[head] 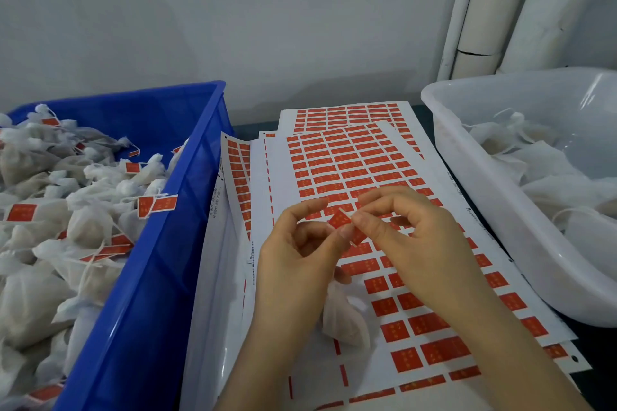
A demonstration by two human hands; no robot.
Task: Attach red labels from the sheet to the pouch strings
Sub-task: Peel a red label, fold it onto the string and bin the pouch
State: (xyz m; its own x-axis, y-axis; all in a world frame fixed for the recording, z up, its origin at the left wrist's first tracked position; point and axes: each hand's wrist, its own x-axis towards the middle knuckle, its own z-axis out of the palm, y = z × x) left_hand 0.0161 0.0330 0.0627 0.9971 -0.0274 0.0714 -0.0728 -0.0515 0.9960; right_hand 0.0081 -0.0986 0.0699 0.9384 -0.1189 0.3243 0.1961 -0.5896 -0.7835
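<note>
Background: plain grey wall [233, 10]; white pipes [500, 10] stand at the right corner.
Sheets [350, 160]: overlapping white sheets of red labels lie between the two bins.
Blue bin [173, 243]: at left, heaped with white pouches already carrying red labels.
White bin [500, 210]: at right, holding unlabelled pouches.
Left hand [300, 264]: fingers curled, thumb and forefinger pinching one label [340, 220] above the sheets.
Right hand [410, 227]: thumb and forefinger closed on the same label's right edge.
Pouch [344, 320]: hangs below the left hand, resting on the sheets; its string is hidden.
</note>
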